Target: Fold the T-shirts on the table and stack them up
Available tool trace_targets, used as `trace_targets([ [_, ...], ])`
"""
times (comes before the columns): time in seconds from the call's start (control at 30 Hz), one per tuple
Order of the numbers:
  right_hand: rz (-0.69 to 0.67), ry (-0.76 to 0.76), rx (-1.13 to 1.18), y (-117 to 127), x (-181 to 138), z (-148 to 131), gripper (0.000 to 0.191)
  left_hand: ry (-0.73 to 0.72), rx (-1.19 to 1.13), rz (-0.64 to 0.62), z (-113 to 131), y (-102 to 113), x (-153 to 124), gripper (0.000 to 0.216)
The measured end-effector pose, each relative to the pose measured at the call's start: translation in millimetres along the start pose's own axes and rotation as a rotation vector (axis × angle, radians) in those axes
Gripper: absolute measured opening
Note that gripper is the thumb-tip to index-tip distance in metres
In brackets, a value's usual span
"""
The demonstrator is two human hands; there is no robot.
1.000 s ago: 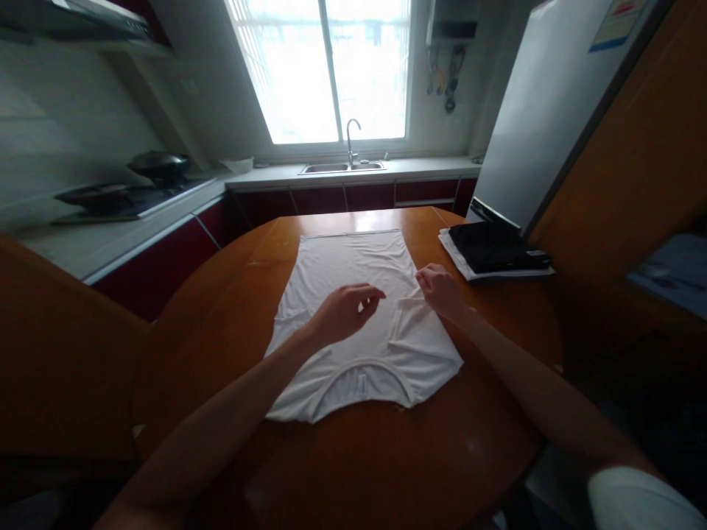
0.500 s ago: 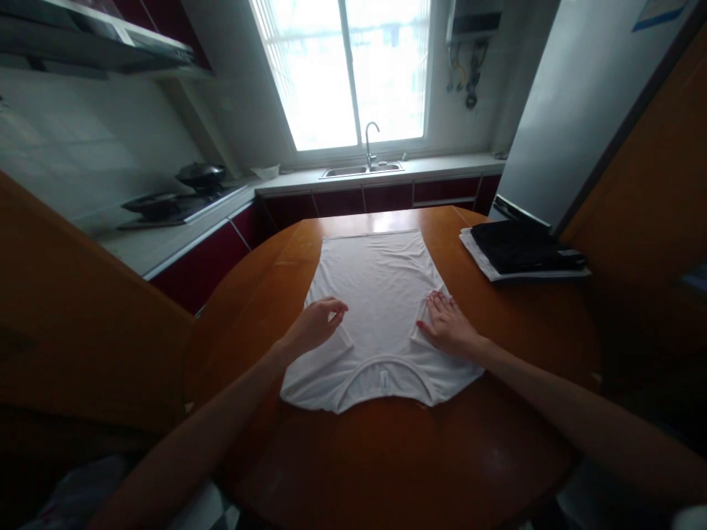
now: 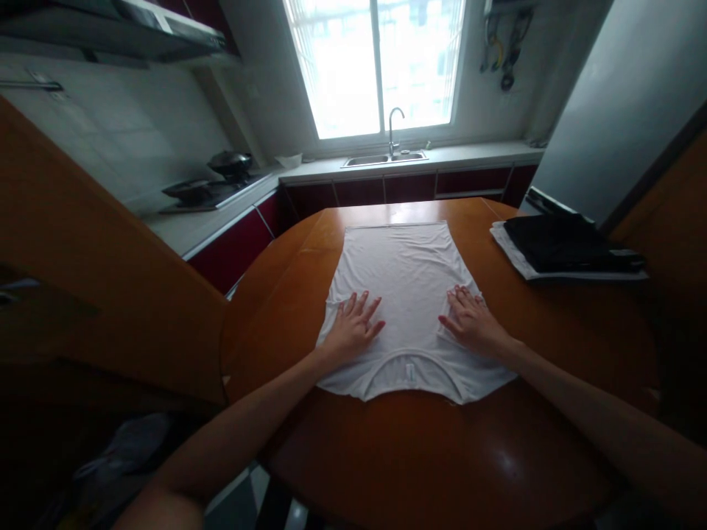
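Observation:
A white T-shirt (image 3: pixel 406 294) lies spread on the wooden table, its neckline toward me and its hem toward the window. On its left side my left hand (image 3: pixel 353 327) rests flat with the fingers spread. My right hand (image 3: pixel 469 318) presses flat on the right side of the shirt, thumb apart from the other fingers. Neither hand grips the cloth. A small label shows inside the collar. Slight wrinkles run across the far right part of the shirt, and the sleeves are partly covered by my hands and forearms.
The round wooden table (image 3: pixel 442 456) carries a stack of folded clothes, with a black garment (image 3: pixel 568 243) on top, at the right. Behind are a counter with a sink (image 3: pixel 385 159) and a stove with a pan (image 3: pixel 188 191). A fridge (image 3: pixel 585 118) stands at the right.
My left hand was curled with its fingertips together over the shirt's left side; now it lies flat and spread on it. My right hand stays in place. The view has shifted left.

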State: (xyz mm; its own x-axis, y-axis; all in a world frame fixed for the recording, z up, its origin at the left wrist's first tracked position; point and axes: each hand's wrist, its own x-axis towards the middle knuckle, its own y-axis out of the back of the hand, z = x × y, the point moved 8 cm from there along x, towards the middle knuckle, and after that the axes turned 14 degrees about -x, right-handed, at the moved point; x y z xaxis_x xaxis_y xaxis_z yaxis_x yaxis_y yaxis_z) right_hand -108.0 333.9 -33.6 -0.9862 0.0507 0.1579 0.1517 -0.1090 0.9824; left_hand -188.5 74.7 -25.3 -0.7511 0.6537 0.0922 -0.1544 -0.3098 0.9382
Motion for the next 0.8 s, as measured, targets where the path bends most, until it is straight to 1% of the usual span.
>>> trace_targets([
  [0.13, 0.122, -0.041, 0.076, 21, 6, 21, 0.074, 0.018, 0.001, 0.047, 0, 12, 2, 0.064],
  [0.2, 0.151, -0.063, 0.079, 25, 5, 24, 0.073, 0.023, -0.002, 0.041, 1, 11, 2, 0.065],
  [0.27, 0.118, -0.041, 0.056, 19, 3, 18, 0.075, 0.025, 0.001, 0.004, 2, 5, 1, 0.067],
  [0.33, 0.039, 0.011, 0.023, 7, 0, 6, 0.076, 0.023, 0.009, -0.032, 3, -1, 0, 0.067],
  [0.4, -0.028, 0.048, -0.001, -1, -2, -3, 0.075, 0.016, 0.018, -0.028, 4, -2, 0, 0.066],
  [0.47, -0.026, 0.043, -0.007, -1, -2, -5, 0.075, 0.002, 0.025, 0.002, 6, 1, -1, 0.065],
  [0.6, 0.069, -0.026, 0.001, 10, 1, 4, 0.076, -0.019, 0.024, 0.027, 7, 4, 0, 0.064],
  [0.67, 0.041, -0.02, 0.001, 8, 1, 5, 0.075, -0.011, 0.009, 0.0, 6, -1, 1, 0.065],
  [0.73, -0.02, 0.002, -0.006, 3, 1, 3, 0.072, -0.001, -0.011, -0.035, 4, -5, 1, 0.067],
  [0.8, -0.04, 0.003, -0.017, 3, 0, 1, 0.071, -0.002, -0.023, -0.033, 4, -5, 0, 0.067],
])
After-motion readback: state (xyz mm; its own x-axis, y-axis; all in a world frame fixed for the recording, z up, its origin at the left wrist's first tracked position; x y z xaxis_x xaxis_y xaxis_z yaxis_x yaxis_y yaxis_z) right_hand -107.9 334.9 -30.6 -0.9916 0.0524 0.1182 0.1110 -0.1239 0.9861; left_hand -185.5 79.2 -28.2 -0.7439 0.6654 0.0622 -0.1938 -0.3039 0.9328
